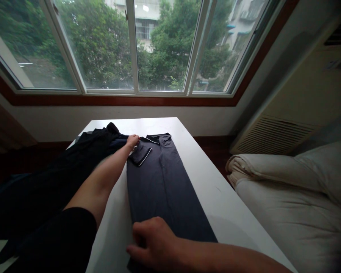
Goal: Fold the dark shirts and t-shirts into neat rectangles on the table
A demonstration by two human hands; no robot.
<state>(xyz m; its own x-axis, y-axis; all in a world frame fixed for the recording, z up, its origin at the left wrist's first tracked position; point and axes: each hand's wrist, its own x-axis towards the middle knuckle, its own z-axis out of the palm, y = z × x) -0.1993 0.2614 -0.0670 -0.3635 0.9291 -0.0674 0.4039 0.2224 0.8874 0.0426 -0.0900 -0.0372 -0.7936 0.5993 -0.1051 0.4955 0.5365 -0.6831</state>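
Observation:
Dark grey trousers (pixel 165 185) lie lengthwise on a white table (pixel 207 170), their waistband at the far end. At the upper left of the trousers, my left hand (pixel 133 141) is closed on a dark fabric edge with a white trim line, part of which is folded over. My right hand (pixel 156 240) is over the near part of the trousers, with its fingers curled; whether cloth is between them is hidden. My left forearm crosses above the table's left side.
A heap of black clothing (pixel 82 155) covers the table's left side and hangs past its edge. To the right stands a beige padded sofa (pixel 287 204). Beyond the table are a wall and a window (pixel 161 100) with trees outside.

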